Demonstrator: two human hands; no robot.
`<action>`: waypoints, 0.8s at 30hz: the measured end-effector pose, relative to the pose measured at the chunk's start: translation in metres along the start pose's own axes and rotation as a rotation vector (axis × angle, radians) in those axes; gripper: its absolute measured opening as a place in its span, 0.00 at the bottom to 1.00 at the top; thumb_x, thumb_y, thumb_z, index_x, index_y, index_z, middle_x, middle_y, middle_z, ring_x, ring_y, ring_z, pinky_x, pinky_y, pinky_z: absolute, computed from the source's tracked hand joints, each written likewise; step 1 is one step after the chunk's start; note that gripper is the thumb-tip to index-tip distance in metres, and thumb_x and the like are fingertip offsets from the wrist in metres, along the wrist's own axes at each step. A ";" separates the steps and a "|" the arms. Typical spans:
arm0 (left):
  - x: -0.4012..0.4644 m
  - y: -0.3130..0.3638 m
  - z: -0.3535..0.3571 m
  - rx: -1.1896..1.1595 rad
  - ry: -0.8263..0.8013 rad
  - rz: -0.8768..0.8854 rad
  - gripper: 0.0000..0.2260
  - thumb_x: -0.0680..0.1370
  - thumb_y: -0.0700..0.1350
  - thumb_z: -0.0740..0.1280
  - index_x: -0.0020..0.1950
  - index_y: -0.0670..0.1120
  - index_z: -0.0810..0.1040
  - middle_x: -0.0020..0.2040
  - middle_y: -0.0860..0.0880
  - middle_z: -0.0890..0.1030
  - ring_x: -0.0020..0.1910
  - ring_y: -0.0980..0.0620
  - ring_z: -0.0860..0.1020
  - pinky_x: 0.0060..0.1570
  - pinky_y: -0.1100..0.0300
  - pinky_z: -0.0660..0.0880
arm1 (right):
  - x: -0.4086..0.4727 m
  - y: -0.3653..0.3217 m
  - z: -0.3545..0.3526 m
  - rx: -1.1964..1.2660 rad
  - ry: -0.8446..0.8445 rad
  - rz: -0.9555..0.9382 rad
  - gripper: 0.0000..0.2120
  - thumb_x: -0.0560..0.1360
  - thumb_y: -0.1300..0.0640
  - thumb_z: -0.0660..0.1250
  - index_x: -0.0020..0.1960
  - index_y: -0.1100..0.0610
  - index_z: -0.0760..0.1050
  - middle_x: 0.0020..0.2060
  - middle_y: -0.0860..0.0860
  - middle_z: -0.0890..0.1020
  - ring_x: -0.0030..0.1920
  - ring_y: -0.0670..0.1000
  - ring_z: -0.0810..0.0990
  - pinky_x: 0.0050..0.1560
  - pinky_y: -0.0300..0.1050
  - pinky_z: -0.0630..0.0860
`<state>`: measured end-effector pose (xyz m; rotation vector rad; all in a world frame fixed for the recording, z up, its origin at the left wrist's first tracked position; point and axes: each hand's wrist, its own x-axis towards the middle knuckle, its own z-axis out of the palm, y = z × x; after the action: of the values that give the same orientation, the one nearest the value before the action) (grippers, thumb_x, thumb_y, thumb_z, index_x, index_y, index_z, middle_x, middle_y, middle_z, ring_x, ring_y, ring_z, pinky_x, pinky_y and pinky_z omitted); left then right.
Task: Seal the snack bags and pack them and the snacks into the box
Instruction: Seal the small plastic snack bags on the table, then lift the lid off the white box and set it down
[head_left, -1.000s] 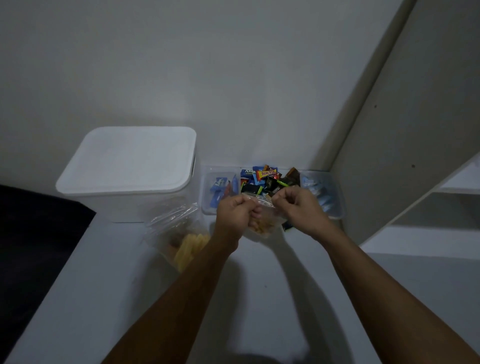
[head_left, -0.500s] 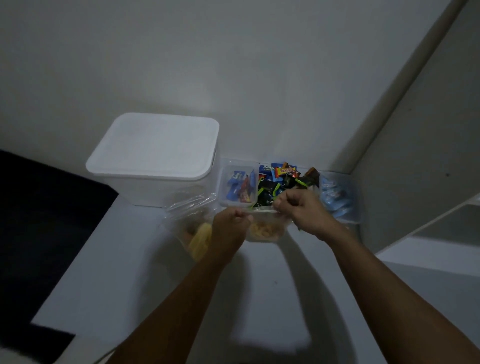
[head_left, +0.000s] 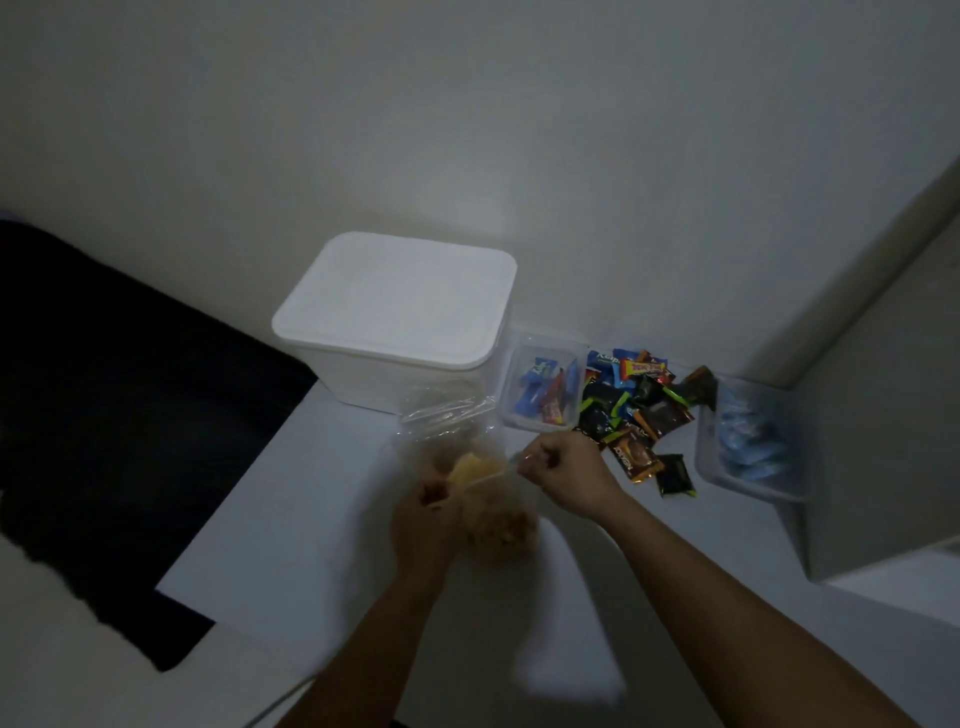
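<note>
Pinching the top strip of a clear snack bag between them, the left hand and right hand hold it taut over the table, apparently to seal it. Behind stands the lidded white box, wrapped snacks beside it.

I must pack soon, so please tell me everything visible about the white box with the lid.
The white box looks like plastic, with rounded corners. Its flat white lid is on. It stands upright on the white table by the wall, left of a small clear tray. A clear bag lies in front; contact is unclear. No hand touches it.
</note>
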<state>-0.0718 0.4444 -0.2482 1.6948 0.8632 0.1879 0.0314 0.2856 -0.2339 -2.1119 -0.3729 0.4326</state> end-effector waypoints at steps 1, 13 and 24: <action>0.002 0.006 -0.006 0.020 0.052 0.032 0.05 0.69 0.41 0.72 0.44 0.45 0.82 0.41 0.45 0.83 0.42 0.46 0.81 0.45 0.52 0.78 | 0.004 -0.004 0.001 -0.010 0.008 0.003 0.11 0.72 0.60 0.71 0.35 0.46 0.79 0.38 0.49 0.84 0.41 0.47 0.82 0.46 0.46 0.79; 0.116 0.098 -0.088 -0.107 0.390 0.060 0.12 0.73 0.36 0.65 0.55 0.43 0.79 0.49 0.45 0.79 0.48 0.46 0.77 0.53 0.55 0.75 | 0.083 -0.069 -0.007 0.056 0.267 0.215 0.07 0.65 0.56 0.67 0.40 0.46 0.78 0.44 0.47 0.84 0.51 0.51 0.81 0.67 0.59 0.70; 0.236 0.113 -0.119 -0.015 0.221 -0.063 0.18 0.72 0.37 0.63 0.60 0.31 0.74 0.57 0.36 0.78 0.52 0.39 0.78 0.50 0.53 0.76 | 0.125 -0.097 -0.016 0.146 0.262 0.428 0.09 0.68 0.62 0.72 0.44 0.67 0.78 0.44 0.62 0.83 0.42 0.58 0.83 0.45 0.59 0.83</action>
<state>0.0826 0.6782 -0.1818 1.6505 1.0742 0.3430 0.1406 0.3784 -0.1645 -2.0665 0.2603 0.4053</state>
